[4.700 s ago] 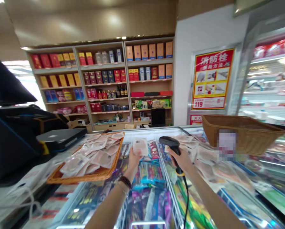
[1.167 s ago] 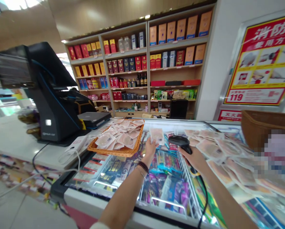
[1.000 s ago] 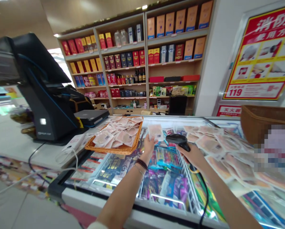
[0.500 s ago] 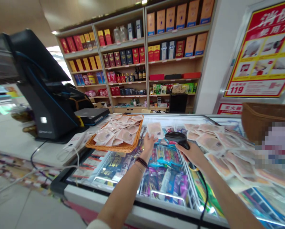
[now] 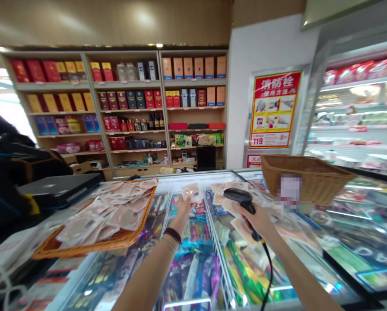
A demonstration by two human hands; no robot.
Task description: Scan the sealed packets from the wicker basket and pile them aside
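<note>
A small clear packet with a label (image 5: 192, 192) is pinched in my left hand (image 5: 183, 212), above the glass top of a chest freezer (image 5: 177, 175). My right hand (image 5: 258, 221) is wrapped round the handle of a black barcode scanner (image 5: 238, 195), whose head points left toward the packet; its cord hangs down. To the left, an orange wicker tray (image 5: 138, 233) holds a heap of similar packets (image 5: 115, 207). More flat packets (image 5: 287, 222) lie on the glass to the right, partly behind my right hand and the scanner.
A brown woven basket (image 5: 306, 172) with a blurred label stands at the right on the freezer. A dark flat device (image 5: 60, 188) is on the left. Shelves of boxes and bottles (image 5: 131, 99) line the back wall, beside a red and yellow poster (image 5: 274, 108).
The view has swung to the right, bringing the brown basket and a lit display case further in. Both hands keep hold of the packet and the scanner.
</note>
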